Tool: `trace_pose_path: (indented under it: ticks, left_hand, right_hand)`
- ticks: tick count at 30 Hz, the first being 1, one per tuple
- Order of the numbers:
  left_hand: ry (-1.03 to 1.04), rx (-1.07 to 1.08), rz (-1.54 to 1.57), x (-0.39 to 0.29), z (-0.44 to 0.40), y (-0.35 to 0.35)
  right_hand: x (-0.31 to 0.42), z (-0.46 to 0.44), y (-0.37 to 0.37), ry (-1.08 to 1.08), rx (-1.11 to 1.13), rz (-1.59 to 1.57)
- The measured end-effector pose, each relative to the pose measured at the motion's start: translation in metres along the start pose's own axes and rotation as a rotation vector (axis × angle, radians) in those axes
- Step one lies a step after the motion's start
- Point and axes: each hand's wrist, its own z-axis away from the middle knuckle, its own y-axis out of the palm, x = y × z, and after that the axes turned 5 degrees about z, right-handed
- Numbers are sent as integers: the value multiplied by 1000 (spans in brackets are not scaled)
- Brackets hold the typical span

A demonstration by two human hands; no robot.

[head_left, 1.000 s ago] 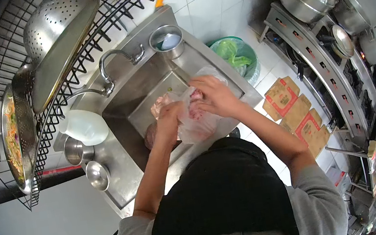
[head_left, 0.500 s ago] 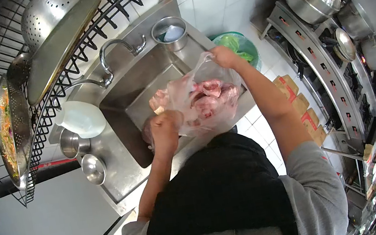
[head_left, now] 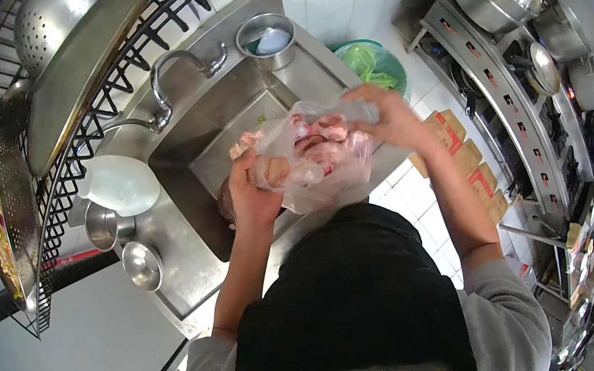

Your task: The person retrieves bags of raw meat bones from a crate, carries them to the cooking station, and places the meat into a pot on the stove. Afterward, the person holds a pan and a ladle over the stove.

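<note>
Hands [head_left: 256, 195] [head_left: 389, 122]: two
Clear bag [head_left: 330, 188]: one
Sink [head_left: 212, 156]: one
Jug [head_left: 126, 184]: one, left of sink
Metal containers [head_left: 142, 267] [head_left: 102, 226]: two, left of sink
Bin [head_left: 392, 64]: one, right of sink

Pink and deep-red meat [head_left: 327, 154] marbled white, inside a clear, milky plastic bag [head_left: 329, 194]; silver-grey sink [head_left: 207, 126]; translucent white jug [head_left: 124, 184] near the sink's left edge; black apron [head_left: 351, 292], grey shirt [head_left: 505, 319]; brown cardboard [head_left: 466, 158] with red patches.

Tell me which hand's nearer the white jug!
Left. The left hand is right of the jug, holding the plastic bag; the right hand is farther right, at the bag's other edge.
</note>
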Motion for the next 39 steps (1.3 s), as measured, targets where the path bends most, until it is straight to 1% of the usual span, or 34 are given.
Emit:
trace_pose_path:
  ticks: [1,2,3,5,8,9,12,15,16,17,18,19,20,22,23,24,25,27,29,31,33,34,37,39]
  left_hand:
    - [-26,-33,-20,4,-1,9]
    - [-50,-68,-41,6,1,14]
    - [-48,-35,-38,6,2,12]
    - [-22,36,-31,2,4,2]
    - [-12,56,-73,6,15,-4]
    - [-12,23,-55,9,15,0]
    - [20,-61,-54,6,16,19]
    - [100,-78,-85,-6,9,37]
    - [100,-61,-67,-8,10,40]
    - [81,-37,-44,-6,7,41]
    - [90,-44,-100,-5,8,37]
    - [83,-39,-148,-5,9,29]
    - [54,-105,-195,-14,3,10]
    - [111,-195,-194,-6,-4,11]
    - [131,-168,-162,-6,-4,21]
    - [151,-141,-131,-6,-4,31]
    - [106,-62,-119,-11,-7,30]
    - [75,-38,-102,-11,-6,42]
    - [88,-127,-108,-7,-4,48]
    - [84,-197,-167,-4,-6,48]
    - [121,-142,-201,-5,-2,56]
    - [142,-47,-191,-2,0,63]
    - [31,197,-85,-13,-11,51]
    - [19,134,-56,-10,-10,42]
  right_hand:
    - [14,-2,13,89,170,-117]
    - [7,-6,40,-90,167,30]
    - [-4,-10,67,-274,165,180]
    - [9,-4,89,-307,156,420]
    - [17,7,113,-392,162,702]
    - [16,8,114,-418,161,789]
    - [25,2,112,-283,299,970]
    - [37,-2,101,-77,250,668]
    - [40,4,97,-92,162,631]
    - [49,4,87,-36,243,637]
    - [56,6,78,47,320,647]
    - [49,6,81,121,357,680]
    - [34,3,90,191,391,706]
    - [-5,6,120,103,26,516]
    - [-11,5,129,37,-76,513]
    - [-12,3,133,-36,-176,514]
    - [-19,3,133,-111,-268,517]
    - [-5,12,100,-77,-318,594]
    - [-17,7,90,36,-209,475]
    - [-58,-11,95,221,61,152]
    - [-62,-14,83,203,107,66]
    - [-68,-17,81,214,174,50]
    - [-67,-29,66,267,386,118]
    - [-69,-21,77,151,144,382]
